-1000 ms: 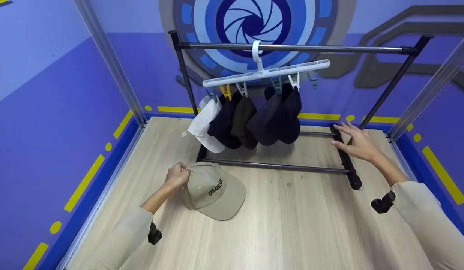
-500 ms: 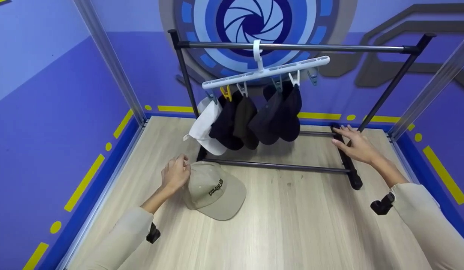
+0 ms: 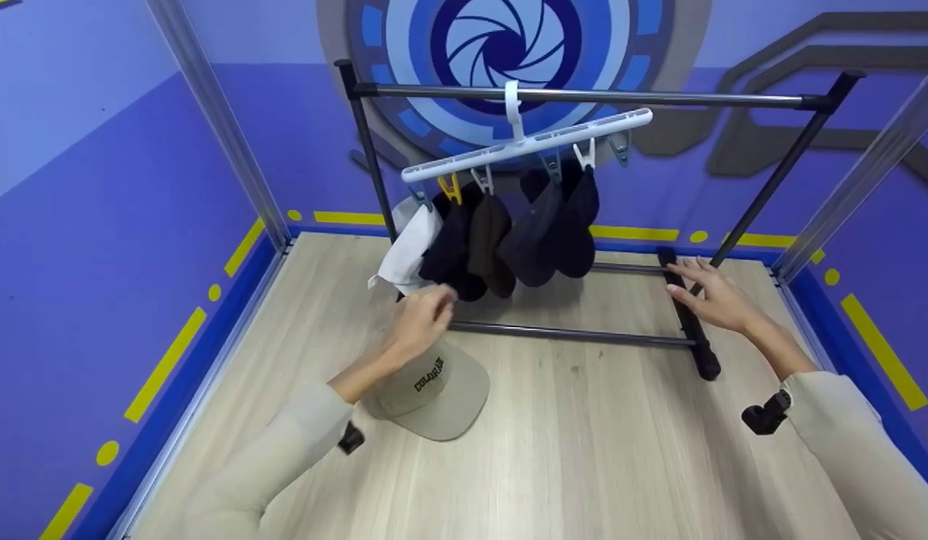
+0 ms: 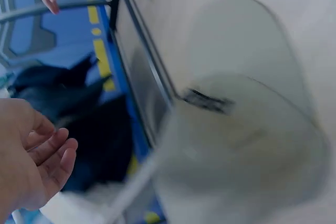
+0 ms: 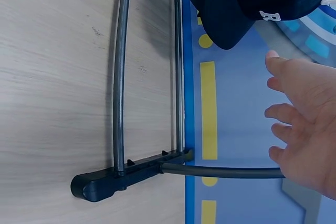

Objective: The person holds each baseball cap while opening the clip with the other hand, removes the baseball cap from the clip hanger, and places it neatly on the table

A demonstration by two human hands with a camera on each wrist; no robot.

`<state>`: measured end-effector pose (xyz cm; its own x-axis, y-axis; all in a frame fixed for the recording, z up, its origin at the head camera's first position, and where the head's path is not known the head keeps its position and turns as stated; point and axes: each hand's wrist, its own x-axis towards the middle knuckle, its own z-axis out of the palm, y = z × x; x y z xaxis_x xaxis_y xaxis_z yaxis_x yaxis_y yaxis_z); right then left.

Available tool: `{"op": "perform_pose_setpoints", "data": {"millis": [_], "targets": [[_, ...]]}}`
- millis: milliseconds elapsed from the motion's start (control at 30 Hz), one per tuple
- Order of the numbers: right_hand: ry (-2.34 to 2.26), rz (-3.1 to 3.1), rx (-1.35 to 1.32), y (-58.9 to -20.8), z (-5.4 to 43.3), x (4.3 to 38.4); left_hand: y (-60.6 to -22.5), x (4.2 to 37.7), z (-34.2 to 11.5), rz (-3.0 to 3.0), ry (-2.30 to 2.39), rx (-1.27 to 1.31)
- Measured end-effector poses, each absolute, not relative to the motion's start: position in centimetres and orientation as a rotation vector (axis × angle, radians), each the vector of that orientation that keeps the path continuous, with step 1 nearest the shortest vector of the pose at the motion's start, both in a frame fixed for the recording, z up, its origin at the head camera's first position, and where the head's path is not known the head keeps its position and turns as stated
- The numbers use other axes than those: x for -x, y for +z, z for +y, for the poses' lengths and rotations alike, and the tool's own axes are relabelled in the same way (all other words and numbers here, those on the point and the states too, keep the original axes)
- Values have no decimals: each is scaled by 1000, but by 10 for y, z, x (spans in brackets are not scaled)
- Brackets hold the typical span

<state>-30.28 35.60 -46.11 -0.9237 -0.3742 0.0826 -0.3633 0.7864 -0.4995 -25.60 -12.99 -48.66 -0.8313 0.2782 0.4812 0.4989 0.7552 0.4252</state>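
Observation:
A beige cap with dark lettering lies on the wooden floor, its brim toward the front right. Over its crown passes my left hand, fingers loosely curled with nothing in them, as the left wrist view also shows. Just beyond the fingers hangs a white cap, clipped to a white hanger. Beside it hang a dark navy cap, a dark brown cap and more dark caps. My right hand is held out near the rack's right foot, fingers spread and holding nothing.
A black metal rack stands against the blue wall, the hanger hooked over its top bar. A lower bar crosses behind the beige cap. At the hanger's right end dangles a grey-blue clip with no cap.
My left hand has let go of the beige cap and moved right and away toward the hanging caps. The cap stays put; my right hand is nearly still. The hanger sways slightly.

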Motion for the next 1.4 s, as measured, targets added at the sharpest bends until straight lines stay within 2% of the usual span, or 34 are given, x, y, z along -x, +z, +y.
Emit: {"op": "perform_pose_setpoints", "data": {"millis": [300, 567, 1033, 1400], "targets": [[-805, 2951, 616, -463, 359, 300, -462, 301, -34, -2519, -771, 796], [-835, 2891, 592, -463, 361, 299, -440, 341, 26, -2380, -970, 809], [-814, 2900, 616, -468, 359, 293, -415, 357, 59, -2695, -1138, 574], [-839, 2896, 647, -467, 347, 295, -413, 350, 65, -2614, -1301, 511]]}}
